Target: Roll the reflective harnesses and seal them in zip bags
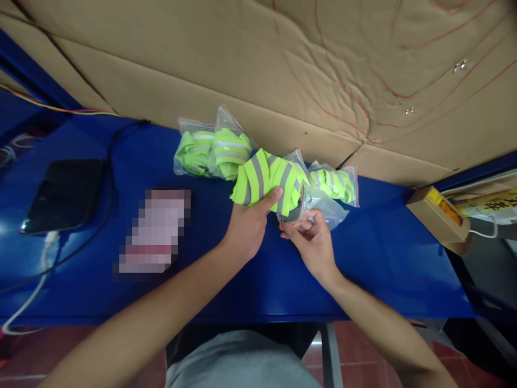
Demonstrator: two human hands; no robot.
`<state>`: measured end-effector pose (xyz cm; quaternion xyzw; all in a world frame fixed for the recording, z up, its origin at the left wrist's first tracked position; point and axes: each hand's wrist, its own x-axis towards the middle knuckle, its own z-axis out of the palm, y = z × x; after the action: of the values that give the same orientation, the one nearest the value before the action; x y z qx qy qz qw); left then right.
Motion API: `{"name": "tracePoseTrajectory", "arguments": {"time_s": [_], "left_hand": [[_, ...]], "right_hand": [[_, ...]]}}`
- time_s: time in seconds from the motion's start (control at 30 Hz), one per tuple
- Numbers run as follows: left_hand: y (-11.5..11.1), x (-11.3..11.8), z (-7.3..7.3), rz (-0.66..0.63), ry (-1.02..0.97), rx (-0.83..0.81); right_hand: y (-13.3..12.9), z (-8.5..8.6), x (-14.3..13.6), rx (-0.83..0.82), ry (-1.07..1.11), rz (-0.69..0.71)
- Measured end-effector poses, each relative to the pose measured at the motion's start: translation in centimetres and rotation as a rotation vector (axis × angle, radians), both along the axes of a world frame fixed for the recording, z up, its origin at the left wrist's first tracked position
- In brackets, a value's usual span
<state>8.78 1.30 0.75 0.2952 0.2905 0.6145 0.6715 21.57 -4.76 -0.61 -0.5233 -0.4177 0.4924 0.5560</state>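
Note:
My left hand point(251, 223) is closed around a folded bundle of neon yellow-green reflective strap point(262, 175) with grey stripes, its thumb lying on top. Just to the right, my right hand point(311, 240) pinches the edge of a clear zip bag point(327, 210) at the bundle's lower right side. The bag's mouth seems to sit against the bundle; how far the strap reaches inside I cannot tell. Behind them, bagged straps point(230, 153) lean near the cardboard on the left, and another bagged strap point(333, 183) lies to the right.
A pixelated phone-like object point(155, 231) lies on the blue table point(242, 302) to the left. Farther left are a black device point(64, 194) with a white cable and a black cord. A small cardboard box point(438, 215) stands at the right edge. Cardboard point(202, 54) walls the back.

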Motion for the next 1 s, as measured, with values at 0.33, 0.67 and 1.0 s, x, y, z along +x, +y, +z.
{"name": "tracePoseTrajectory", "arguments": {"time_s": [0.33,0.67,1.0], "left_hand": [[-0.1,-0.7,-0.6,0.082,0.473,0.305],[-0.8,-2.6,-0.2,0.040,0.669,0.870],[-0.9,-2.8,0.7,0.112,0.969,1.270]], "right_hand": [[-0.6,2.1,1.7,0.112,-0.196,0.000],[-0.2,3.7,4.8,0.358,-0.492,-0.097],[0.0,5.3,7.9,0.376,-0.710,0.072]]}}
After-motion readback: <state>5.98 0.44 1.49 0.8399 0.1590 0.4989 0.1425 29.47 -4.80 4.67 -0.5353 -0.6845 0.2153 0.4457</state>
